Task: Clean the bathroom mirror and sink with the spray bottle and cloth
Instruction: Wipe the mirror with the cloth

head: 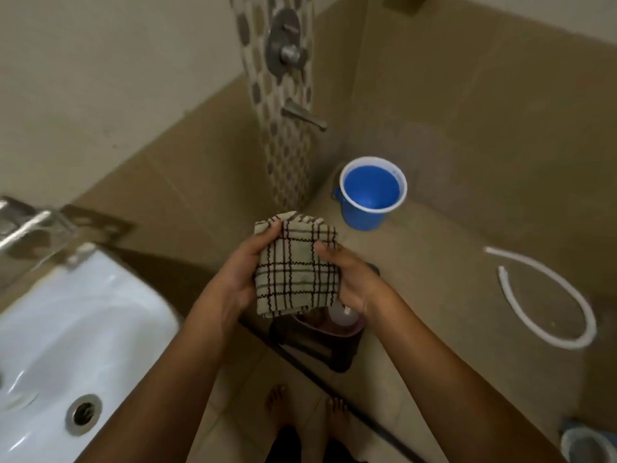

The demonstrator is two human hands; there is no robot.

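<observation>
Two bare forearms reach out from the bottom edge, and between them, further down, two bare feet (307,409) stand on the tiled floor. The left hand (238,279) and the right hand (350,282) both hold one folded checked cloth (295,265), beige with dark crossing lines: the left grip is closed on its left edge with the thumb over the upper corner, the right grip is closed on its right edge with the thumb lying across the front. The cloth is held in the air with its long axis running away from the person toward the shower wall, its flat face turned up to the camera. Directly under the cloth, partly hidden by it and by the right hand, a dark stool (327,345) carries a dark basin with one pale bottle (344,317) in it; what kind of bottle it is cannot be told. Left of the cloth, one white sink (66,329) shows its drain hole. Beyond the cloth, one blue bucket (372,195) stands on the floor below one wall spout (302,115) and one mixer valve (285,45). Right of the cloth, one white hose (567,312) lies curved on the floor.
</observation>
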